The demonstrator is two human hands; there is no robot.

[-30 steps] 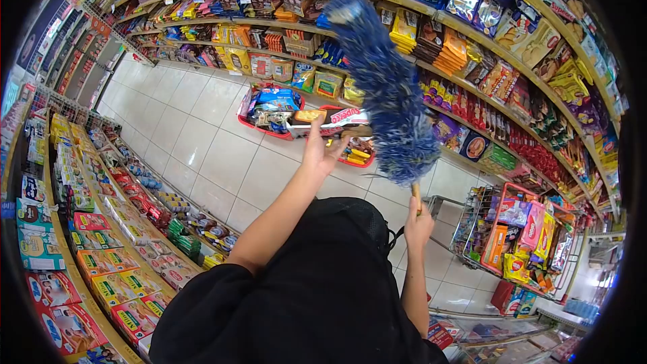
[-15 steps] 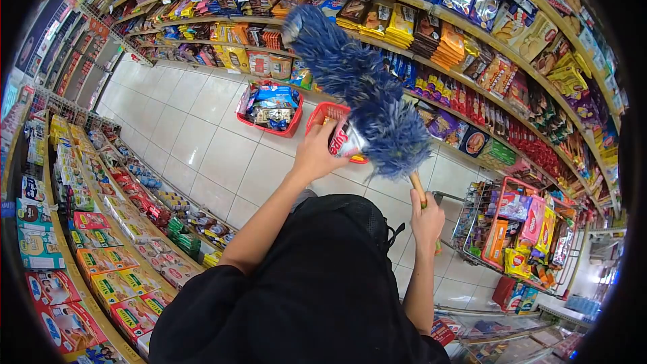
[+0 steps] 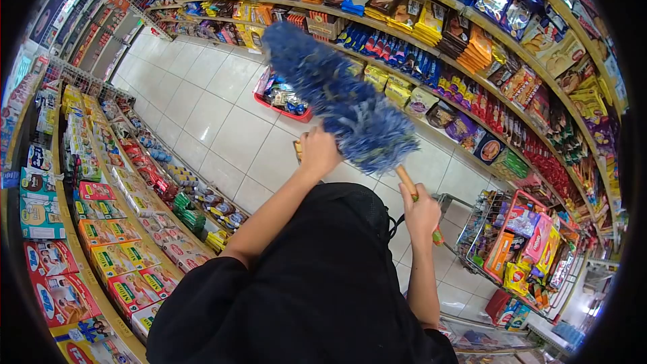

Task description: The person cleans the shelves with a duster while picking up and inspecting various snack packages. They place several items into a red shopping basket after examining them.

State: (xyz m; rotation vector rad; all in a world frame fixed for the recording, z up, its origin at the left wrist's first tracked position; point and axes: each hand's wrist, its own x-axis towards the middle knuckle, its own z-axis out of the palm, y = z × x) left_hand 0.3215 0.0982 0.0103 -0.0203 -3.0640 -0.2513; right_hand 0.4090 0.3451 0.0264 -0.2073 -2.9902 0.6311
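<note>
My right hand [image 3: 421, 212] is closed around the wooden handle of a blue feather duster [image 3: 344, 98]. The duster's fluffy head slants up and to the left in front of the shelves. Just below the head, my left hand [image 3: 320, 152] has its fingers curled. A narrow brown-yellow edge of a packet [image 3: 296, 151] shows at its left side; the duster and hand hide the rest. Beyond the duster, a red basket [image 3: 296, 117] filled with packets sits on the floor, partly covered by the feathers.
Shelves of chocolate and biscuit packs [image 3: 404, 20] curve along the far side and right. On the left, another shelf holds boxes [image 3: 128, 256]. A loaded metal cart [image 3: 515, 243] stands at the right on the tiled floor [image 3: 216, 104].
The red-and-white packet in my left hand has turned and is now mostly hidden. The duster's head now covers where the second red basket was. The view has shifted slightly.
</note>
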